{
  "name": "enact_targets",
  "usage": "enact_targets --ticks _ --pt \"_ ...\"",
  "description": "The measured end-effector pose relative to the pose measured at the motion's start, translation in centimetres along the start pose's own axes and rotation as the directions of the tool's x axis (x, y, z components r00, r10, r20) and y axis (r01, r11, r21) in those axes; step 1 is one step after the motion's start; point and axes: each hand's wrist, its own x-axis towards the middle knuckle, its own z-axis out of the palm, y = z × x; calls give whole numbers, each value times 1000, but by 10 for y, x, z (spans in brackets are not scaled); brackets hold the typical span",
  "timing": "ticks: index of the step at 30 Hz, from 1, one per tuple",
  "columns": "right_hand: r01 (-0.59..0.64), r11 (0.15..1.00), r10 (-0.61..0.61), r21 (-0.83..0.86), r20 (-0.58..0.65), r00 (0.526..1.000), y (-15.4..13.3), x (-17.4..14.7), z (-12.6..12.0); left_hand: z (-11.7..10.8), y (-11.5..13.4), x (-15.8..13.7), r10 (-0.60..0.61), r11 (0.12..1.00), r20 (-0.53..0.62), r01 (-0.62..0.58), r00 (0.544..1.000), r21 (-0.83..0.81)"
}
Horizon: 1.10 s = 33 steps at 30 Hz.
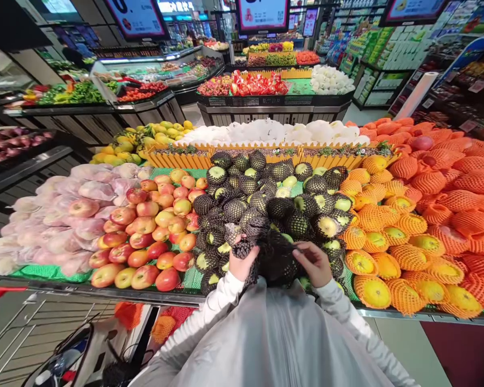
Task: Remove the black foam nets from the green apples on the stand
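Note:
Both my hands are over the near side of a pile of green fruit in black foam nets (242, 183). My left hand (242, 262) is closed around a bunch of black foam netting (258, 231). With thumb and fingers together, my right hand (313, 262) pinches the edge of a dark stretch of black netting (280, 263) that lies between the two hands. Whether a fruit sits inside this netting I cannot tell. A few bare green fruits (289, 181) show among the netted ones.
Red-yellow apples (145, 242) and bagged pale fruit (64, 215) lie left. Yellow fruit in orange nets (411, 247) lies right. A low orange fence (181, 158) runs behind the pile. A shopping cart (36, 322) with a bag stands at the lower left.

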Motion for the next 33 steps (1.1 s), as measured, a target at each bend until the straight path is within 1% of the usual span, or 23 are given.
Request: enact_targets --ticks 2,3,5,6,7,8,9,11,12,13,15,18,20,21,22,24,26,27,28,29,30,31,33 --pt "-13 997 24 82 -137 990 1 9 -19 -5 9 16 62 997 -78 -58 995 58" --pt "-8 994 29 112 -185 982 0 12 -29 -8 14 26 130 987 -134 -115 983 109" --pt "6 989 33 149 -260 965 -1 16 -44 -11 22 46 321 931 -226 -262 920 255" --pt "8 988 37 155 -288 957 -2 16 -49 -10 24 56 419 880 -228 -330 879 343" --pt "10 988 39 153 -309 950 -3 15 -52 -7 26 65 495 816 -180 -384 850 431" --pt "14 990 34 144 -327 944 -4 14 -54 -3 27 73 537 744 -74 -430 840 511" --pt "17 992 27 126 -341 940 -5 13 -54 3 27 80 533 670 70 -471 843 573" --pt "21 997 8 78 -359 933 -10 9 -53 14 27 88 415 558 345 -535 842 634" --pt "26 998 -4 53 -369 930 -13 8 -52 19 28 91 351 530 426 -552 834 644" --pt "31 999 -18 28 -377 926 -16 6 -52 22 29 92 308 518 467 -558 829 649" --pt "46 999 -51 -23 -395 917 -22 2 -51 24 33 91 298 521 471 -555 830 649" --pt "41 993 -85 -111 -433 898 -26 -4 -47 19 40 86 387 534 407 -561 827 633" --pt "25 989 -89 -148 -444 892 -25 -7 -42 14 45 78 474 548 357 -587 805 596" --pt "23 987 -89 -156 -435 896 -24 -9 -38 13 46 73 518 559 346 -616 782 555" --pt "29 987 -93 -159 -411 907 -24 -10 -33 12 47 65 552 574 355 -653 754 493" --pt "66 987 -109 -148 -308 945 -25 -12 -24 12 46 47 573 627 429 -711 698 320" --pt "133 985 -147 -114 -123 981 -30 -13 -15 14 42 28 520 713 534 -683 667 160" --pt "165 983 -165 -81 6 986 -33 -13 -12 16 39 19 486 755 571 -647 662 107" --pt "186 982 -179 -40 141 974 -36 -13 -9 17 35 12 460 791 591 -609 663 68" --pt "190 982 -184 2 259 948 -39 -12 -8 18 31 5 443 819 596 -573 670 35" --pt "176 984 -178 38 342 923 -41 -11 -6 19 27 1 428 843 594 -538 681 9" --pt "148 987 -161 63 377 912 -43 -10 -5 19 23 -3 413 864 593 -503 691 -15" --pt "92 993 -111 75 322 940 -41 -8 -4 19 18 -7 371 900 613 -433 698 -51"
